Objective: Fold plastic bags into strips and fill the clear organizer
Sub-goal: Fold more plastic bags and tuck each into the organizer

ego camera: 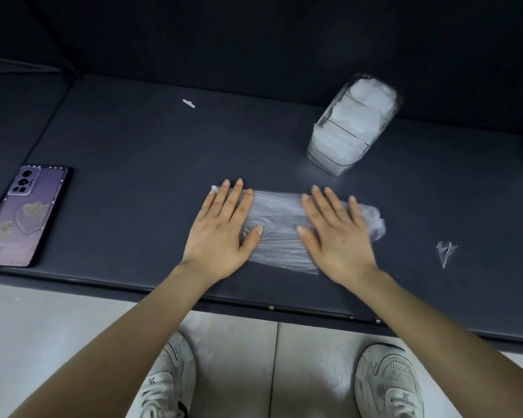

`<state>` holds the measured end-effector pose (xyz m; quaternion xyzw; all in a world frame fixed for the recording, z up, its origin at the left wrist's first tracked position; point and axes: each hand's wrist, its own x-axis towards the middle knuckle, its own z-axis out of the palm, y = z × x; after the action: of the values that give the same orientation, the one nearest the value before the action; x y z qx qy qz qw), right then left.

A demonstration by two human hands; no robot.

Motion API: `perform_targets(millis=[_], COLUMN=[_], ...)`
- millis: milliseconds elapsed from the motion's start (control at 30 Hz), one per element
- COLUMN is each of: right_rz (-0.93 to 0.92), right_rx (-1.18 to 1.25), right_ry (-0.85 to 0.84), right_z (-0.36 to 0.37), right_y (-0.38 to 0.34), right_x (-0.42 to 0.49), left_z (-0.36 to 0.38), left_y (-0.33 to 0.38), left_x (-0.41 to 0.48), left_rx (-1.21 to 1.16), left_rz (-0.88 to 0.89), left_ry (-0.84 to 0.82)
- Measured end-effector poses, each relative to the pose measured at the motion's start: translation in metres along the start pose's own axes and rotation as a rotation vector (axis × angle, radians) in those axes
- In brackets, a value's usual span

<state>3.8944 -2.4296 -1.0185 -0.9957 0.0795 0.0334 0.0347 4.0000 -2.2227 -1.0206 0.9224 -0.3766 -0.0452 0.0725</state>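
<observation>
A thin translucent plastic bag (pixel 277 227) lies flat on the dark table, near its front edge. My left hand (pixel 224 227) presses on the bag's left part with straight, spread fingers. My right hand (pixel 337 230) lies flat on the right part, fingers also straight. The bag's crumpled right end (pixel 376 221) sticks out beyond my right hand. The clear organizer (pixel 355 125) stands behind and to the right, its divided compartments packed with folded white bags.
A phone in a purple case (pixel 21 215) lies at the table's left front. A small scrap of clear plastic (pixel 446 251) sits to the right of the bag. A little white piece (pixel 188 103) lies far back. My two white shoes show below the table edge (pixel 269 307).
</observation>
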Motion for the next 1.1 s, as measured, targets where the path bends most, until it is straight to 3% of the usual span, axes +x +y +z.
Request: perform_targets(millis=[133, 200, 300, 400, 533, 633, 833, 933, 1033, 1100], right_rz=[0.187, 0.21, 0.017, -0.233, -0.171, -0.147, -0.525, -0.492, -0.415, -0.34], right_rx=[-0.06, -0.041, -0.006, -0.008, 0.003, 0.012, 0.095, 0.161, 0.307, 0.431], right_ry=[-0.031, 0.046, 0.156, 0.057, -0.036, 0.069, 0.38, 0.413, 0.308, 0.22], right_z=[-0.007, -0.017, -0.03, -0.018, -0.001, -0.006, -0.008, -0.004, -0.017, -0.03], right_y=[0.047, 0.04, -0.003, -0.039, -0.01, 0.01, -0.013, -0.017, -0.02, -0.019], right_x=[-0.027, -0.026, -0.021, -0.018, -0.025, -0.04, -0.033, -0.025, -0.021, -0.022], left_z=[0.001, 0.002, 0.003, 0.002, 0.003, 0.004, 0.002, -0.01, -0.023, -0.033], left_y=[0.0, -0.001, -0.001, -0.002, -0.002, -0.002, -0.006, -0.01, -0.015, -0.018], left_x=[0.0, 0.0, 0.0, 0.0, 0.0, -0.001, -0.001, -0.004, -0.015, -0.026], left_rx=[0.009, 0.01, 0.001, -0.012, -0.015, -0.015, -0.17, -0.443, -0.484, -0.534], left_rz=[-0.006, -0.005, 0.005, 0.003, 0.003, -0.003, 0.008, 0.001, 0.089, 0.131], left_ry=[-0.001, 0.006, 0.022, 0.02, 0.007, 0.009, 0.011, 0.088, 0.273, 0.214])
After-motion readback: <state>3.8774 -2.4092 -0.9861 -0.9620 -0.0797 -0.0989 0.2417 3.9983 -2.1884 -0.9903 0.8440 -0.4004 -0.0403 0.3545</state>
